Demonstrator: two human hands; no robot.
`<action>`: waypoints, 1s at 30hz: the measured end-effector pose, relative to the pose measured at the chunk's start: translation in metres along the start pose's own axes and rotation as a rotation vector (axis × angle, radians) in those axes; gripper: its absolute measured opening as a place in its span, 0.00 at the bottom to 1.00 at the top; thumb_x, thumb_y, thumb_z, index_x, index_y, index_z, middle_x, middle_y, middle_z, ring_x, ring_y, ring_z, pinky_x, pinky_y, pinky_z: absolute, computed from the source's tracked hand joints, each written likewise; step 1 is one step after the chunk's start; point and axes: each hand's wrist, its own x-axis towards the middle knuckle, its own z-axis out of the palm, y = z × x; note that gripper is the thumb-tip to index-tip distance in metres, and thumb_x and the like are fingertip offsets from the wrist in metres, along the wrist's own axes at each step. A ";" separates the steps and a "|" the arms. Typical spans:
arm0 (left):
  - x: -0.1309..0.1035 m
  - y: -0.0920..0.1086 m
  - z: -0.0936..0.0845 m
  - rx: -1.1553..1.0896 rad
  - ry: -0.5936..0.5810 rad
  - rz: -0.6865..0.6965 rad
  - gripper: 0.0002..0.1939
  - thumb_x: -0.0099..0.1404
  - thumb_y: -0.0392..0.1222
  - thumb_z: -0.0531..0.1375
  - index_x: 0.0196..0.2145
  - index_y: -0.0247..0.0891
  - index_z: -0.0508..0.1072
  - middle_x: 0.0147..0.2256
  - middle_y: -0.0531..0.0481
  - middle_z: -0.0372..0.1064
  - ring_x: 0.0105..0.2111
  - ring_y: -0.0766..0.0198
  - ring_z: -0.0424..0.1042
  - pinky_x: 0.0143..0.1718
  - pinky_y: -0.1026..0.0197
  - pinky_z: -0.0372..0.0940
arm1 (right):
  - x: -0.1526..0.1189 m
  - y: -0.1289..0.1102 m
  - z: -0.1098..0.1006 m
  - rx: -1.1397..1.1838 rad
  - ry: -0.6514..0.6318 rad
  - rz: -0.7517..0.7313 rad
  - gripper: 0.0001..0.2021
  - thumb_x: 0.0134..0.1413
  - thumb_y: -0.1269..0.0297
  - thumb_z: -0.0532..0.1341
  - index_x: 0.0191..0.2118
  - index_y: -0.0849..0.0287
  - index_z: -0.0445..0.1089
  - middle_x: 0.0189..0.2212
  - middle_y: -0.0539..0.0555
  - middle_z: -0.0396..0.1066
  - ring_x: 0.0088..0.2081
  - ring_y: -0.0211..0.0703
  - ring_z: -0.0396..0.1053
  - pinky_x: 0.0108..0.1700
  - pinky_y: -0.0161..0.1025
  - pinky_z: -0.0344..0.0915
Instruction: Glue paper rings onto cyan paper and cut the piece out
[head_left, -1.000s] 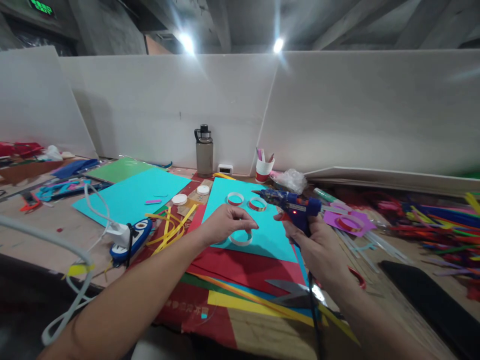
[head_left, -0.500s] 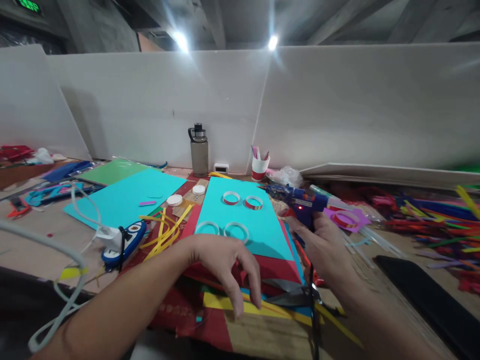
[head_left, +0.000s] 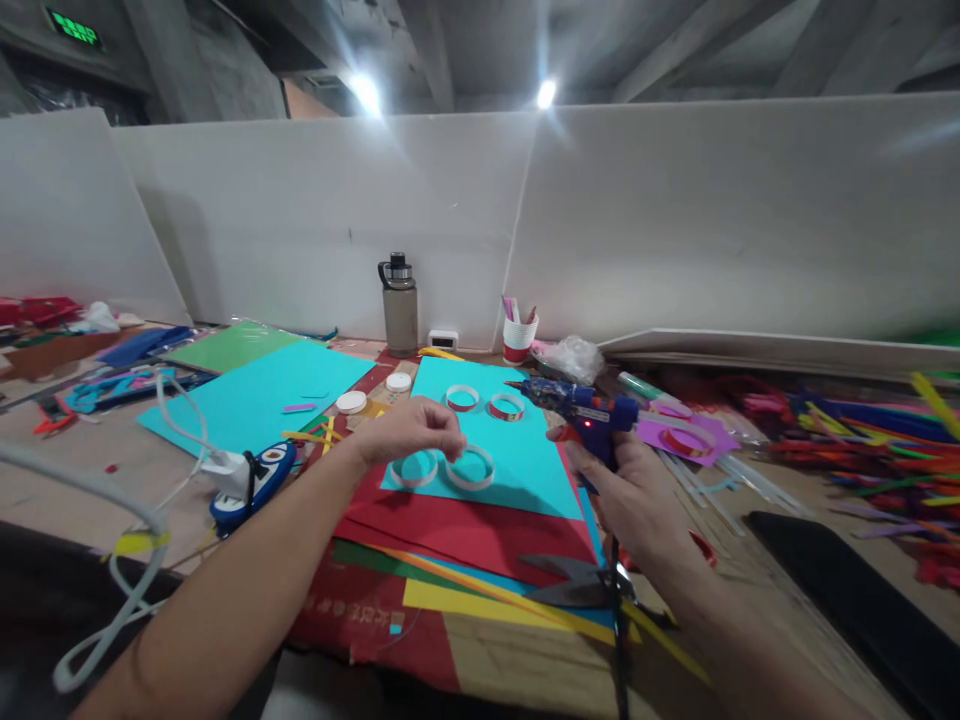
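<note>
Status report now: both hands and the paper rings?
Right hand grips glue gun. Left hand pinched above two near paper rings. Scissors lie apart, near edge.

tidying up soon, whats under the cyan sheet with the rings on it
Under the cyan sheet lies a red sheet, then green and yellow edges on cardboard. What lies beneath its middle is covered.

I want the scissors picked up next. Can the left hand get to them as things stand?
Probably yes: the left hand looks empty, hovering over the paper rings; the scissors lie uncovered nearer the person, beside the right hand.
</note>
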 end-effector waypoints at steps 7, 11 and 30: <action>0.017 -0.039 -0.025 -0.126 0.579 0.000 0.22 0.56 0.59 0.61 0.30 0.34 0.73 0.27 0.49 0.72 0.26 0.68 0.65 0.29 0.64 0.59 | -0.002 -0.004 -0.001 0.010 -0.017 -0.020 0.14 0.53 0.56 0.59 0.42 0.59 0.71 0.35 0.55 0.74 0.28 0.41 0.67 0.28 0.37 0.64; 0.020 -0.050 -0.028 0.020 0.602 -0.036 0.23 0.55 0.60 0.61 0.33 0.34 0.74 0.30 0.48 0.73 0.29 0.66 0.66 0.31 0.64 0.60 | -0.002 -0.005 -0.001 -0.011 -0.055 -0.058 0.13 0.53 0.57 0.59 0.40 0.58 0.72 0.32 0.53 0.74 0.27 0.40 0.66 0.27 0.36 0.63; 0.098 -0.028 0.014 0.677 0.268 0.051 0.13 0.58 0.41 0.62 0.41 0.37 0.78 0.44 0.43 0.73 0.46 0.56 0.70 0.48 0.58 0.63 | 0.002 -0.002 -0.020 0.048 -0.038 -0.049 0.15 0.53 0.56 0.61 0.44 0.60 0.70 0.34 0.55 0.74 0.30 0.41 0.67 0.32 0.38 0.64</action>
